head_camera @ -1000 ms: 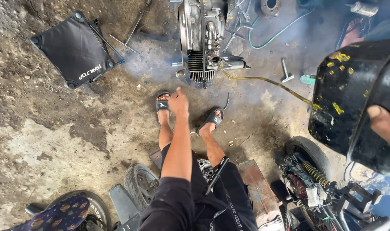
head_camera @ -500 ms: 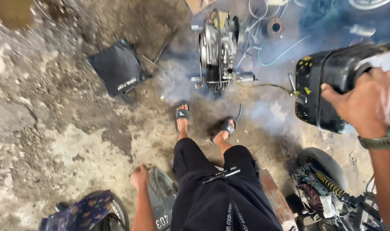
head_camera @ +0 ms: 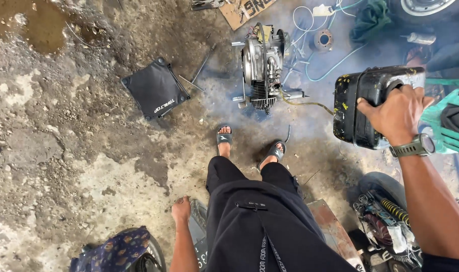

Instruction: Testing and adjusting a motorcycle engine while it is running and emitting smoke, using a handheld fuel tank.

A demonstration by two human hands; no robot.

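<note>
My right hand [head_camera: 398, 113], with a watch on the wrist, grips the top edge of a black fuel tank [head_camera: 363, 113] flecked with yellow, held up in the air at the right. A thin yellowish hose [head_camera: 310, 104] runs from the tank toward a small engine [head_camera: 262, 68] that lies on the ground ahead of my sandalled feet. My left hand [head_camera: 181, 210] hangs low at my left side, next to a grey mudguard [head_camera: 196, 226]. Its fingers point down and are hidden, so I cannot say whether it holds anything.
A black square mat [head_camera: 156, 93] and metal rods lie left of the engine. Hoses, cardboard and a tyre crowd the far right. A scooter part with a yellow spring [head_camera: 390, 211] and a rusty bench [head_camera: 335, 231] stand at my right. A puddle [head_camera: 43, 30] lies far left.
My left hand dropped from my knee to my side. My right hand shifted to the tank's top edge and brought the tank lower and closer in. The view pulled up and back.
</note>
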